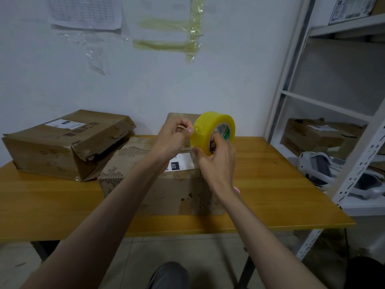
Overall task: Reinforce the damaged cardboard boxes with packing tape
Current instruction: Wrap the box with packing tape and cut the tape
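Down at the bottom edge, closest of all, sits my knee [169, 275], and both forearms reach up from there toward the wooden table [270, 197].

Everything from here I place against the middle box [158, 184], the scuffed one with the white label, standing on that table. Left of it and touching its corner lies the flat torn box [62, 142], its front edge ripped open. A third box [181, 118] stands behind the middle one, mostly hidden by my hands.

Above the middle box my left hand [173, 138] has its fingers curled, thumb and fingertips pinching at the rim of the tape roll [212, 132], hunting the loose end, I reckon. Just right of that, my right hand [216, 161] grips the roll from below, thumb hooked through the core.

Handling call: the roll looks light and stiff, best held through the core so it spins free. The film itself is thin, slick on the back, clingy underneath, likely to fold onto itself. The cardboard looks soft and crushed, so press gently.

Far right of the middle box stands a metal shelf [354, 155].
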A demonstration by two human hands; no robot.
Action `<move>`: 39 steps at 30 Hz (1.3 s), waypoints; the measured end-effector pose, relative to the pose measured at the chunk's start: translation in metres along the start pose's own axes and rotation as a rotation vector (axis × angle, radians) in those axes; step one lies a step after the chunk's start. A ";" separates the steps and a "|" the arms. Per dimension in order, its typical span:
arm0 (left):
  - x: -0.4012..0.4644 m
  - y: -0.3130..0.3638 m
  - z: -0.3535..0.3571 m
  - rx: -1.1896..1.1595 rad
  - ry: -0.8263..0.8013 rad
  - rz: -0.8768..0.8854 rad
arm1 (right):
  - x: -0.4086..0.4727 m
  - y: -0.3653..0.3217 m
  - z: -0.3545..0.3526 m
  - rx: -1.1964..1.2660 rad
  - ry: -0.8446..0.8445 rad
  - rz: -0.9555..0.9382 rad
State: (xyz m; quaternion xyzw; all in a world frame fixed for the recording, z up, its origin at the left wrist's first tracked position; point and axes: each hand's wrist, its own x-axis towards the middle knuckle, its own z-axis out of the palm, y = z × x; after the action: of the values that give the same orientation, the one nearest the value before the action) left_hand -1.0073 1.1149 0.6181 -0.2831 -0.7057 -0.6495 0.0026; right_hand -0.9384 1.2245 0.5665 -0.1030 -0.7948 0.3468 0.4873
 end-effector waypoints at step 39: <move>0.038 0.054 -0.019 0.593 -0.154 0.105 | -0.001 -0.015 -0.005 0.294 -0.126 0.156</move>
State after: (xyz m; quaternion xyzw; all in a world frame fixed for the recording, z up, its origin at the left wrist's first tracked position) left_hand -1.0239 1.1120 0.6848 -0.3545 -0.8469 -0.3910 0.0654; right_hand -0.9309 1.2148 0.5770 -0.0702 -0.7539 0.5020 0.4179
